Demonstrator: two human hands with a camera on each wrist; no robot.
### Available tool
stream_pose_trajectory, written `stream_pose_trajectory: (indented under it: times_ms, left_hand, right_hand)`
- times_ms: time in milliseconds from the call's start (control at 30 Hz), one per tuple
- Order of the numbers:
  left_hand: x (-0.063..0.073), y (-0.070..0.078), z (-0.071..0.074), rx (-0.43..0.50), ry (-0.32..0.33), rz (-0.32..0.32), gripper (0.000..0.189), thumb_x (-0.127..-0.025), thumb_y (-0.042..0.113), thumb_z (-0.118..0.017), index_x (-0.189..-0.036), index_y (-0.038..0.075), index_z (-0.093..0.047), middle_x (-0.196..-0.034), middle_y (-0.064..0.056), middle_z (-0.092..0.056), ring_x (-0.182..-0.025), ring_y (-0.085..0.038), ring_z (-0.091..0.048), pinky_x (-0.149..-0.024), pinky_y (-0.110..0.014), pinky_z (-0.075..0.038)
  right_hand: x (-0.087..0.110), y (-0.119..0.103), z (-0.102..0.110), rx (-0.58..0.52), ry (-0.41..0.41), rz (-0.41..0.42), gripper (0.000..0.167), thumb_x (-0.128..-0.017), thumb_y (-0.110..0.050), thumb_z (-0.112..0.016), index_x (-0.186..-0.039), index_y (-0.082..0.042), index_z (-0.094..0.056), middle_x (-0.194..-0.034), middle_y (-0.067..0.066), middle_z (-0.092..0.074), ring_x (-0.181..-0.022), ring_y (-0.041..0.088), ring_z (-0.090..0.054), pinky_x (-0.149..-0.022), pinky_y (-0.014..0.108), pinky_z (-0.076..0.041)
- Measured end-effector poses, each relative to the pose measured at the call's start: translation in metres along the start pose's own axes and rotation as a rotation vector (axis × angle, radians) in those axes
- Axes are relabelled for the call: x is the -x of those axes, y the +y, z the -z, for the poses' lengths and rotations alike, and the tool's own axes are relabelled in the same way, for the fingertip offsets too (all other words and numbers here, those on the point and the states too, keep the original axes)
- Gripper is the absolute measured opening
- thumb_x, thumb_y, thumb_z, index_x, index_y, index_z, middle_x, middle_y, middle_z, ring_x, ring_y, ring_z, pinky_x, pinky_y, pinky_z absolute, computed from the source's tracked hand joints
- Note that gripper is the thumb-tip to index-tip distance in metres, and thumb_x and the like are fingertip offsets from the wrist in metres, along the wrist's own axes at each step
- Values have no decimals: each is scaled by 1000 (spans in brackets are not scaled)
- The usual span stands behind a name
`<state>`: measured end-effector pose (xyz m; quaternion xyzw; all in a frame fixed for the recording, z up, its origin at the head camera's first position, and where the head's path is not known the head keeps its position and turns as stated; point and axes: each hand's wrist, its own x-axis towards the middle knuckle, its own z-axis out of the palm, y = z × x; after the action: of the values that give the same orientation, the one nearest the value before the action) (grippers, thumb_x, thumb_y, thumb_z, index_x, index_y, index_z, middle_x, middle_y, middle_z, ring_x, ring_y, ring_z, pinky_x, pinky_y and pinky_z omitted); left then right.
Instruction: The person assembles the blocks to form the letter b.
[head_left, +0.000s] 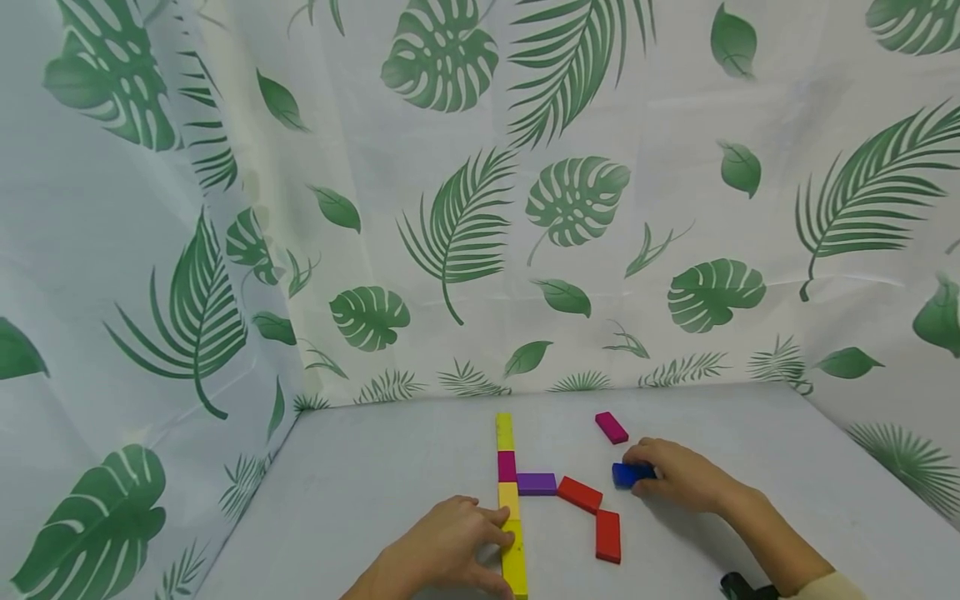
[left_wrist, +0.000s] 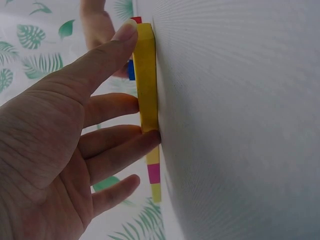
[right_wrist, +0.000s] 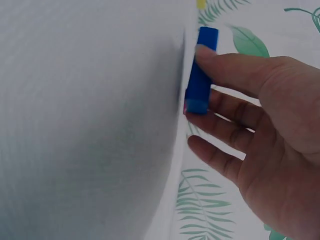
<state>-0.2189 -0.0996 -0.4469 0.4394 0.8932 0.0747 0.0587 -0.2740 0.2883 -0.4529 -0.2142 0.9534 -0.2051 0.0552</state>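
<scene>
My left hand [head_left: 452,543] lies along the near end of a straight row of blocks, fingers spread and fairly straight. Its thumb and fingertips touch the nearest yellow block [left_wrist: 146,80] at its end, top and side. Farther up that row come another yellow block [head_left: 509,500], a magenta block [head_left: 507,467] and a yellow-green block [head_left: 504,432]. Over on the right, my right hand [head_left: 684,473] pinches a blue block [right_wrist: 201,75] between thumb and fingers. The blue block stays close to the table surface, right of two red blocks.
A purple block [head_left: 537,484] branches from the row, followed by a slanted red block [head_left: 580,494] and another red block [head_left: 608,536]. One loose magenta block [head_left: 611,427] lies behind the blue one. Leaf-print curtains [head_left: 465,350] enclose the white table [head_left: 375,467].
</scene>
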Motion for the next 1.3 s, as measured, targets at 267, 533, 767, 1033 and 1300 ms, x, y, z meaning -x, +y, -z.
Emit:
stream_pose_trajectory:
  times_ms: [267, 533, 767, 1033, 1300]
  left_hand:
    - [-2, 2, 1, 3, -3, 11, 59, -82, 67, -77, -130, 32, -74, -140, 8, -67, -121, -3, -66, -107, -37, -54]
    - [-1, 1, -1, -4, 2, 7, 59, -83, 67, -77, -130, 31, -74, -141, 7, -67, -119, -3, -66, -107, -36, -54]
    - [-3, 0, -2, -7, 0, 9, 59, -82, 68, -77, -129, 32, -74, -140, 8, -67, -119, -3, -66, -106, -37, -54]
    - [-4, 1, -1, 3, -25, 43, 58, -81, 68, -77, -128, 34, -75, -140, 10, -67, -120, -2, -66, -108, -37, -53]
    - [-5, 2, -1, 13, -22, 46, 57, -82, 67, -77, -128, 33, -75, -139, 9, -68, -122, -3, -66, -108, -39, -53]
  right_hand:
    - [4, -8, 4, -34, 53, 53, 36, -91, -27, -81, -124, -15, -72, -110, -5, -67, -107, 20, -63, -89, 44, -62]
    - [2, -27, 4, -159, -10, 121, 31, -92, -32, -81, -120, -22, -71, -112, -7, -67, -107, 19, -62, -83, 35, -62]
    - [1, -48, 1, -257, -89, 129, 31, -91, -34, -82, -119, -26, -72, -110, -11, -68, -106, 15, -62, -85, 34, -59]
    - [3, -65, -2, -314, -147, 177, 29, -90, -33, -83, -116, -31, -73, -106, -13, -69, -99, 11, -62, -81, 26, -54]
    - [5, -82, -10, -318, -205, 247, 29, -88, -32, -84, -114, -33, -73, -102, -14, -68, -97, 7, -61, -82, 24, -56]
